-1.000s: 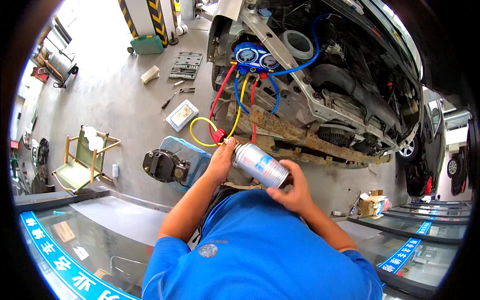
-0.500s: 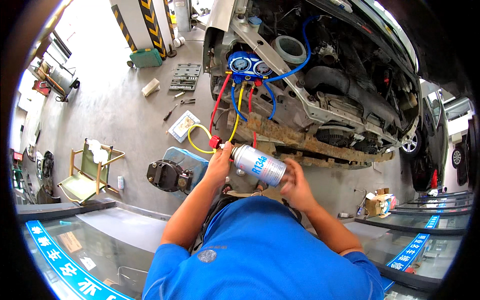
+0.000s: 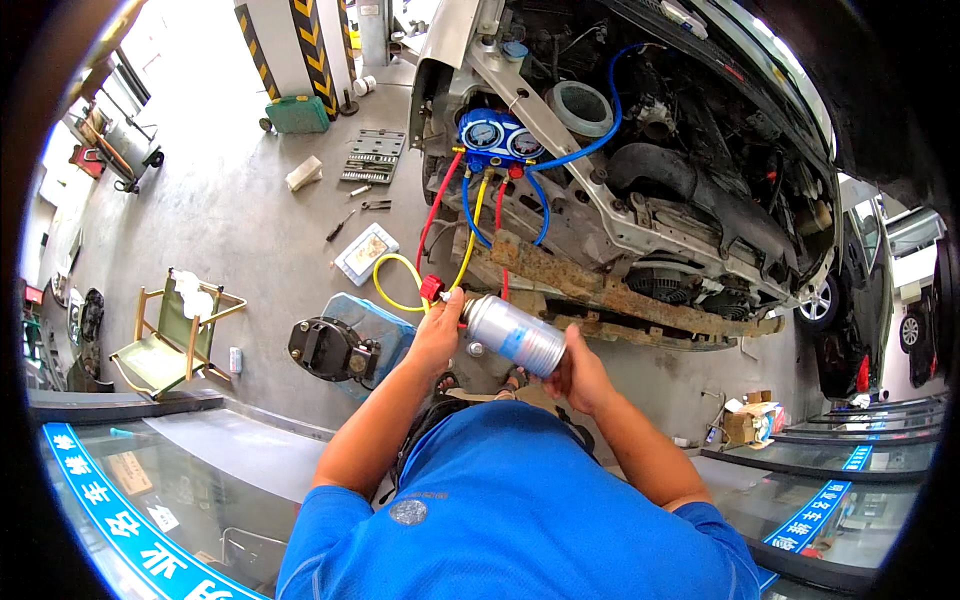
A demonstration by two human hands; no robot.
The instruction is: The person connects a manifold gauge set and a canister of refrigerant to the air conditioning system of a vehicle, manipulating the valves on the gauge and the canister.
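Observation:
A silver refrigerant can (image 3: 515, 334) with a blue marking lies tilted on its side in front of my blue shirt. My left hand (image 3: 437, 328) is closed at its top end, around the fitting below a red can-tap valve (image 3: 431, 288). My right hand (image 3: 583, 372) grips the can's base. From the valve a yellow hose (image 3: 383, 281) loops up to a blue manifold gauge set (image 3: 497, 138) with two round dials, which rests at the car's front corner. Red hoses (image 3: 436, 208) and blue hoses (image 3: 590, 146) also run from the gauges.
The car's opened engine bay (image 3: 690, 170) and rusty bumper beam (image 3: 580, 282) lie ahead. Below my left hand stands a blue container with a black pump-like unit (image 3: 327, 348). A folding chair (image 3: 178, 335), a socket set (image 3: 374, 155) and loose tools (image 3: 340, 226) are on the left floor.
The can has turned about its long axis, so its large lettering has gone out of sight. My right hand has shifted at the base. The view has moved slightly.

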